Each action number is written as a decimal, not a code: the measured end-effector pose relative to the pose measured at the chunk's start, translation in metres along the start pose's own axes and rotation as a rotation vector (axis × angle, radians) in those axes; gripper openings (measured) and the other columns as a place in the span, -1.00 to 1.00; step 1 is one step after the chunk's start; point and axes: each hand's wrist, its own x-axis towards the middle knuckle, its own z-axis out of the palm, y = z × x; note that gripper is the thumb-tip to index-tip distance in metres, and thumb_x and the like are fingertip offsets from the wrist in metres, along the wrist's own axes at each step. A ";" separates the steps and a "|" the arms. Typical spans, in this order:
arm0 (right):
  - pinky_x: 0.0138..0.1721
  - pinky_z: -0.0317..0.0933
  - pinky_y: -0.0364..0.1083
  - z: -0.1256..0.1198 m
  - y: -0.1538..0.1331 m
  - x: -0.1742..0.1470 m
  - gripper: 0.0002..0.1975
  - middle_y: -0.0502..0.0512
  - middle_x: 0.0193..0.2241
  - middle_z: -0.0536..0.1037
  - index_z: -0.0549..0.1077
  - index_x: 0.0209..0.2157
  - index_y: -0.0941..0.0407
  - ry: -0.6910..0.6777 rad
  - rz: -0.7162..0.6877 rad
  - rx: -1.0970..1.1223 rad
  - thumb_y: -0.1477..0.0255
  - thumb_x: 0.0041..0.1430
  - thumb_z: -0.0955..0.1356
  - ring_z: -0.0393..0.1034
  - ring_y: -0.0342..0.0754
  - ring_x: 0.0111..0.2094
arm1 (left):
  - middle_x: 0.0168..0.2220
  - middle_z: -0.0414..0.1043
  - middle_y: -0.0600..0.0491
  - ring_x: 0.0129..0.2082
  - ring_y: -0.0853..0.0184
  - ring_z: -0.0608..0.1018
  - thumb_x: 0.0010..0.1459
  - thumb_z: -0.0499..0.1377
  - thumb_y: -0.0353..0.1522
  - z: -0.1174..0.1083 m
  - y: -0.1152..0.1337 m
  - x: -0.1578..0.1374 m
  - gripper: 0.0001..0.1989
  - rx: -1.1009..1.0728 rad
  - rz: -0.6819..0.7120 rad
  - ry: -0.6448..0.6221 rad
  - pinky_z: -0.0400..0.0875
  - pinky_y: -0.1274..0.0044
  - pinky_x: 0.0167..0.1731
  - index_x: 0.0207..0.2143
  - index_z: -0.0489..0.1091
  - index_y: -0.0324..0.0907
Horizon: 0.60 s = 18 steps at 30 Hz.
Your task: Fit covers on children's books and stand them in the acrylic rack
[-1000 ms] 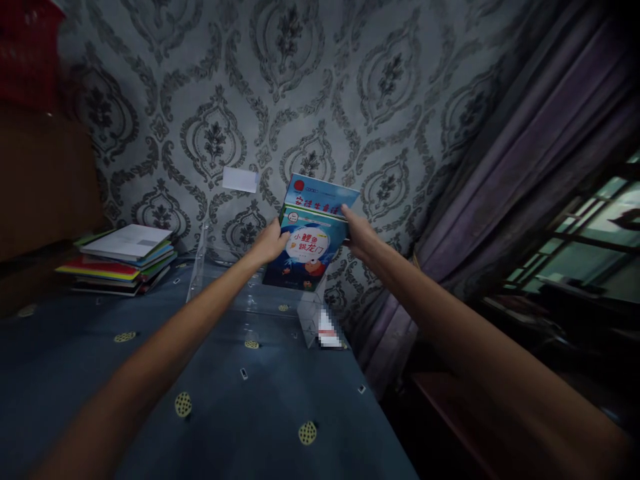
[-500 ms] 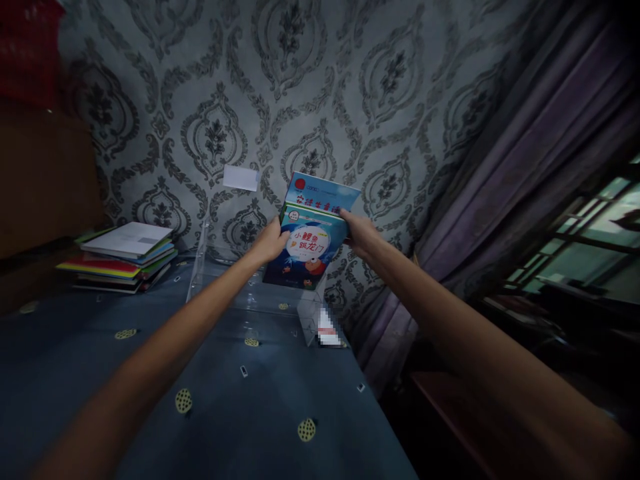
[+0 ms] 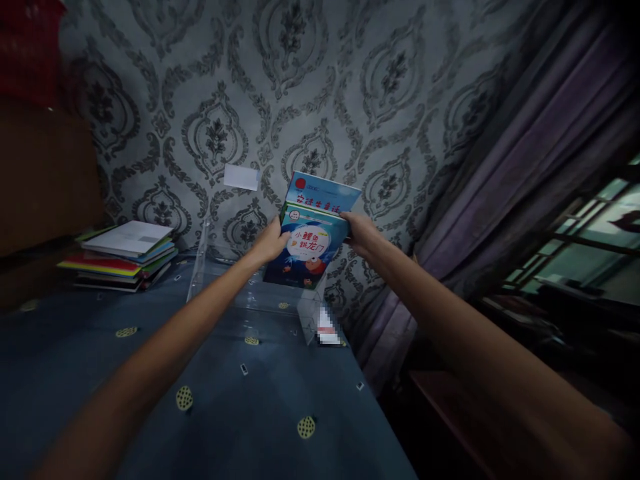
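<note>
Two picture books are held up together between my hands, above a clear plastic stand (image 3: 199, 263) near the wall. In front is a dark blue book (image 3: 306, 253) with a white circle and red lettering on its cover. Behind it, a lighter blue book (image 3: 325, 192) sticks out at the top. My left hand (image 3: 271, 240) is closed on the left edge of the books, thumb on the front cover. At the upper right edge, my right hand (image 3: 361, 233) grips them; its fingers behind the books are hidden.
On the left, a stack of books (image 3: 125, 250) lies on the dark blue tablecloth (image 3: 220, 427). Beyond it stands a brown box (image 3: 45, 180) with a red basket (image 3: 30, 53) on top. A purple curtain (image 3: 480, 147) hangs on the right, past the table's edge.
</note>
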 end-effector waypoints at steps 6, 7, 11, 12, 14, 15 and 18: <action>-0.52 0.17 -0.19 -0.002 0.000 0.002 -0.90 -0.13 -0.62 0.34 0.37 -0.44 0.09 -0.013 0.017 0.001 0.41 0.01 0.39 0.24 -0.16 -0.56 | 0.14 0.46 -0.20 0.17 0.01 0.47 0.16 0.13 -0.37 0.001 0.003 -0.001 -0.47 0.029 -0.032 -0.006 0.31 0.11 0.24 0.20 0.25 -0.24; -0.51 0.18 -0.19 -0.002 0.000 0.002 -0.89 -0.13 -0.62 0.34 0.37 -0.44 0.09 -0.016 0.019 0.002 0.40 0.00 0.40 0.25 -0.16 -0.56 | 0.14 0.46 -0.20 0.17 0.02 0.48 0.16 0.13 -0.37 0.001 0.003 -0.001 -0.47 0.033 -0.030 -0.006 0.32 0.11 0.23 0.20 0.25 -0.23; -0.48 0.19 -0.18 -0.001 0.001 0.001 -0.90 -0.13 -0.62 0.34 0.38 -0.43 0.08 -0.012 0.023 0.017 0.38 0.03 0.38 0.25 -0.14 -0.55 | 0.18 0.42 -0.25 0.20 0.01 0.45 0.15 0.14 -0.39 0.001 0.005 -0.003 -0.43 0.047 -0.029 -0.003 0.30 0.12 0.25 0.23 0.22 -0.30; -0.48 0.20 -0.17 -0.001 0.002 -0.001 -0.90 -0.13 -0.62 0.34 0.38 -0.42 0.08 -0.010 0.026 0.023 0.37 0.05 0.38 0.24 -0.14 -0.55 | 0.21 0.39 -0.28 0.23 0.00 0.43 0.15 0.14 -0.39 0.001 0.005 -0.004 -0.40 0.049 -0.032 -0.001 0.27 0.12 0.28 0.25 0.20 -0.32; -0.46 0.21 -0.16 0.000 0.004 -0.005 -0.86 -0.13 -0.62 0.34 0.39 -0.42 0.07 -0.011 0.035 0.033 0.31 0.08 0.37 0.24 -0.13 -0.55 | 0.28 0.30 -0.32 0.32 -0.01 0.34 0.15 0.13 -0.41 0.001 0.006 -0.006 -0.34 0.051 -0.041 0.005 0.17 0.14 0.34 0.30 0.13 -0.36; -0.45 0.22 -0.16 0.000 0.005 -0.008 -0.84 -0.13 -0.62 0.35 0.39 -0.41 0.07 -0.011 0.038 0.038 0.27 0.10 0.37 0.25 -0.13 -0.55 | 0.33 0.24 -0.33 0.36 -0.01 0.28 0.15 0.12 -0.41 0.000 0.007 -0.009 -0.31 0.051 -0.046 0.009 0.12 0.14 0.36 0.33 0.08 -0.38; -0.42 0.23 -0.18 -0.007 0.003 -0.017 -0.75 -0.10 -0.57 0.41 0.41 -0.37 0.08 -0.004 0.032 0.056 0.17 0.18 0.33 0.32 -0.12 -0.49 | 0.41 0.07 -0.34 0.43 0.00 0.14 0.20 0.09 -0.39 -0.005 0.007 -0.028 -0.26 0.049 -0.046 0.024 0.01 0.13 0.40 0.39 -0.04 -0.37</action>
